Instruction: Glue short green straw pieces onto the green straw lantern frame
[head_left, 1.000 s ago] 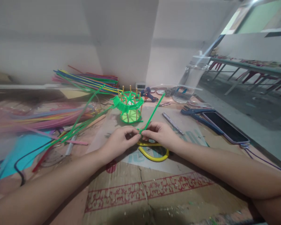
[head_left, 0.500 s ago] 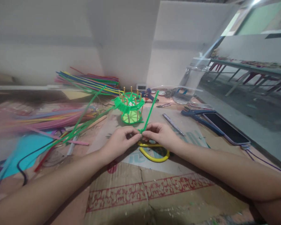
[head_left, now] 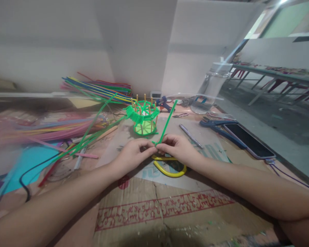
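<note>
My left hand (head_left: 133, 156) and my right hand (head_left: 175, 147) meet fingertip to fingertip over the cardboard, both pinching a green pipe cleaner (head_left: 167, 122) whose free end rises up and to the right. Just beyond my fingers stands a small green woven basket (head_left: 143, 118) with wooden sticks poking up from a round base. More green pipe cleaners (head_left: 91, 134) trail from it to the left. Under my right hand lie yellow-handled scissors (head_left: 170, 170).
Bundles of coloured pipe cleaners (head_left: 98, 87) lie at the back and left. A glue gun (head_left: 164, 103), a pen (head_left: 191, 136), blue pliers (head_left: 216, 124), a phone (head_left: 247, 140) and a clear jug (head_left: 211, 89) sit to the right. A black cable (head_left: 28, 171) runs at left.
The free end of the green pipe cleaner has swung slightly left and more upright. My hands have stayed pinched together in the same place.
</note>
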`<state>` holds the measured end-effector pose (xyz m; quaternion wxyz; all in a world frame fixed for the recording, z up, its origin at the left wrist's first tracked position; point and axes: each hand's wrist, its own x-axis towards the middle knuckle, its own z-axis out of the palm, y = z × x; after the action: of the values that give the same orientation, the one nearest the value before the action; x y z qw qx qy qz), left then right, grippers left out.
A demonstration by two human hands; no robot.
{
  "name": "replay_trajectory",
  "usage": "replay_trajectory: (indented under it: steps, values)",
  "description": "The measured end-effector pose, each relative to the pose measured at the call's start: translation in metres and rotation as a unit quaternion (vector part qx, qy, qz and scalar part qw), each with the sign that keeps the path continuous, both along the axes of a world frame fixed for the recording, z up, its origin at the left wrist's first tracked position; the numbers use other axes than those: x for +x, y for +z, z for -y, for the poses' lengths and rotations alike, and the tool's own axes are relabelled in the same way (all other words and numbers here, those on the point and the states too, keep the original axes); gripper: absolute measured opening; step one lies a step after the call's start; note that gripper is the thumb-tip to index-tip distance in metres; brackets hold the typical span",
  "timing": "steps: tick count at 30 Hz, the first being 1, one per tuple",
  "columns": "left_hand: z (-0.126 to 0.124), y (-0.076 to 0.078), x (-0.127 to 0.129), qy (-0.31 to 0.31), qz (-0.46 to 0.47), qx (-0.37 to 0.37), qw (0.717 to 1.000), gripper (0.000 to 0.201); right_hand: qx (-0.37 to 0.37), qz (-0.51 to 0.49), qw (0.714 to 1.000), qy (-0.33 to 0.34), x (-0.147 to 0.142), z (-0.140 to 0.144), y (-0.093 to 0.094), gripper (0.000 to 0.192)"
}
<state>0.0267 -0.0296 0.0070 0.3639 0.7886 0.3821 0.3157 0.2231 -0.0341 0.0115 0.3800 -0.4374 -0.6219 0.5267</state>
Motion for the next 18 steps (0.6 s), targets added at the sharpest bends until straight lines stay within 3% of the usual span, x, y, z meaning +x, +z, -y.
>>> replay_trajectory:
  steps: [13,18]
  values:
    - [0.0019,-0.0007,0.0001,-0.026,0.013,0.048,0.998,0.021,0.034,0.045,0.998,-0.033,0.0023,-0.0013,-0.0018,0.036]
    - [0.0041,-0.0012,0.0020,-0.006,0.031,-0.016,0.999,0.021,0.047,0.058,0.997,-0.011,0.0021,0.0000,0.0004,0.035]
